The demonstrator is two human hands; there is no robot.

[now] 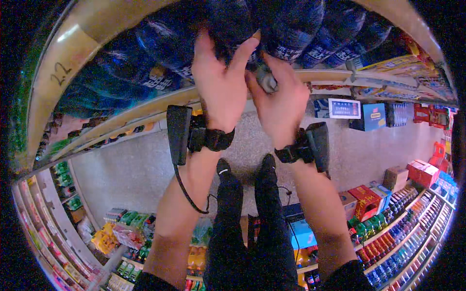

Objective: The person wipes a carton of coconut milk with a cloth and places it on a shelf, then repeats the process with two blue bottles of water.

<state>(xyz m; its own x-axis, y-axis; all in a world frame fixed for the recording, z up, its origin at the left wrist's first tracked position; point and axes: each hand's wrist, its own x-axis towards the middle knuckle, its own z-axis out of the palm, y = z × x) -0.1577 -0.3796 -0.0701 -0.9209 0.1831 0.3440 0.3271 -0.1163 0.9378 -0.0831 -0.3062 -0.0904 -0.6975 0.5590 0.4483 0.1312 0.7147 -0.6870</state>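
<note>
At the top centre, my left hand (219, 82) has its thumb and a finger on either side of a dark plastic bottle (231, 22) on the shelf; those fingertips are partly hidden in shadow. Just to the right, my right hand (282, 92) curls its thumb and fingers around a small pale round object (268, 80), perhaps a bottle's capped end; blur leaves its kind unclear. More large dark bottles (295, 27) with white lettering stand to the right, and others (160, 47) to the left. A black device is strapped to each wrist.
The wooden shelf edge (156, 103) runs below the bottles. Speckled floor (123, 174) and my feet lie beneath. Boxes (373, 116) stand at the right. Behind me are shelves of drinks (386, 247), cartons (364, 202) and wrapped bottle packs (127, 232). Another shelf unit (47, 232) curves at lower left.
</note>
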